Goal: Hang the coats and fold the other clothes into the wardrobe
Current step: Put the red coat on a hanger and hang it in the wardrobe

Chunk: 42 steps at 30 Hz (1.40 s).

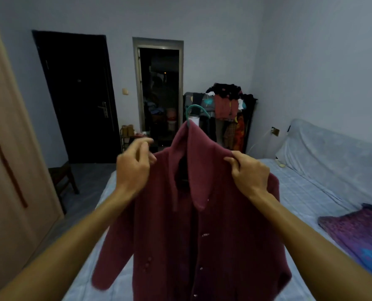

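In the head view, the person is holding a coat [202,235] up at chest height, out over the bed [300,187], most likely so that it is hanging straight while its shoulders are being settled on a hanger [195,109]. The right hand [249,172] is pinching a fold of cloth where the collar meets the shoulder, thumb and fingers clamped on it. The left hand [135,166] is sitting at the other shoulder with its fingers curled and its thumb closing against them; it seems to be nipping the shoulder's edge, though blur is softening that contact. Neither hand is touching the hanger's teal hook, which is poking up free above the collar. Gripping both shoulders is probably steadying the hanger inside and squaring the garment before it goes to the wardrobe [9,153], whose pale door is filling the left edge, well apart from the coat. The coat is looking dark red and fuzzy, heavy enough to be draping straight down. Its wide collar is folding over the front, small pale buttons are running down the closure, and one sleeve is dangling at the lower left. It is looking fastened, and its hem is running out of frame. A purple cloth [354,229] is lying on the bed at right, apart from the coat.
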Tool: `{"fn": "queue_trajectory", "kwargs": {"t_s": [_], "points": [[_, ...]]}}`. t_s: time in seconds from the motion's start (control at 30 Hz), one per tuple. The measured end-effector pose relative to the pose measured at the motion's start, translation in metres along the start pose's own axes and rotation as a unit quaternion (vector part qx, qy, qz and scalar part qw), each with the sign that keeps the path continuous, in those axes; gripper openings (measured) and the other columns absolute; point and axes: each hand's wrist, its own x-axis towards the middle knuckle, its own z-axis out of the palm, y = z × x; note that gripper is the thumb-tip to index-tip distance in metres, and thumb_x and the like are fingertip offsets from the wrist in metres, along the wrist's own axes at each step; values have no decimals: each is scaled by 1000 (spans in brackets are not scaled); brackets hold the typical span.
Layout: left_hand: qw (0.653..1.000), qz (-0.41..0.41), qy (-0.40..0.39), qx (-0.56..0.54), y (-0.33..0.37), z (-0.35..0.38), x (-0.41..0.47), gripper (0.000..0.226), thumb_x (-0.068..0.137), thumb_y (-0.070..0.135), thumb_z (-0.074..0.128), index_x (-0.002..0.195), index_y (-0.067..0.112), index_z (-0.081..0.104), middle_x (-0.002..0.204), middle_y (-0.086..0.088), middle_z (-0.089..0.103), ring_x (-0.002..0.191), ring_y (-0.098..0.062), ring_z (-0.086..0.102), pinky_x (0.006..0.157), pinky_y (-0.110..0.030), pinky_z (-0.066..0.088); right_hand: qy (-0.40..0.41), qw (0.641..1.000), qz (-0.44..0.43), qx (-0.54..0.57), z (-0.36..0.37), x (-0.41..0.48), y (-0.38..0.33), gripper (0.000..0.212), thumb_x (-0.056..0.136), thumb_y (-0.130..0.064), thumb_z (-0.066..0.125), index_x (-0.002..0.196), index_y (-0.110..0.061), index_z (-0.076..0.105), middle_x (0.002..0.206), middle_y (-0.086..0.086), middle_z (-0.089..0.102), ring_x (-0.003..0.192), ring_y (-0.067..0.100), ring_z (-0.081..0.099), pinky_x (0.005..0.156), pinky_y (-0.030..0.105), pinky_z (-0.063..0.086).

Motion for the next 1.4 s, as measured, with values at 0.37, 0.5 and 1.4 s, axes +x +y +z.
{"fn": "queue_trajectory", "kwargs": {"t_s": [0.37, 0.5, 1.4], "points": [[959, 111, -176, 193, -14, 20, 32, 21, 96, 27, 46, 94, 10, 60, 84, -8, 67, 72, -24, 61, 63, -39, 47, 5, 998, -5, 69, -32, 16, 11, 32, 89, -48, 49, 103, -27, 69, 85, 0, 73, 74, 23, 67, 59, 31, 45], [955, 146, -189, 178, 7, 38, 34, 18, 96, 21, 49, 93, 9, 62, 85, -9, 68, 73, -25, 62, 61, -31, 40, -23, 997, 4, 70, -25, 17, 3, 23, 92, -41, 53, 105, -29, 68, 89, -1, 72, 78, 23, 66, 62, 34, 48], [913, 62, 42, 402, 56, -104, -20, 16, 87, 20, 41, 82, 16, 56, 84, -7, 68, 74, -25, 61, 61, -30, 32, 11, 932, -104, 347, 37, 38, -120, 39, 96, -32, 42, 127, -12, 53, 116, 7, 59, 108, 22, 54, 103, 39, 34]]}}
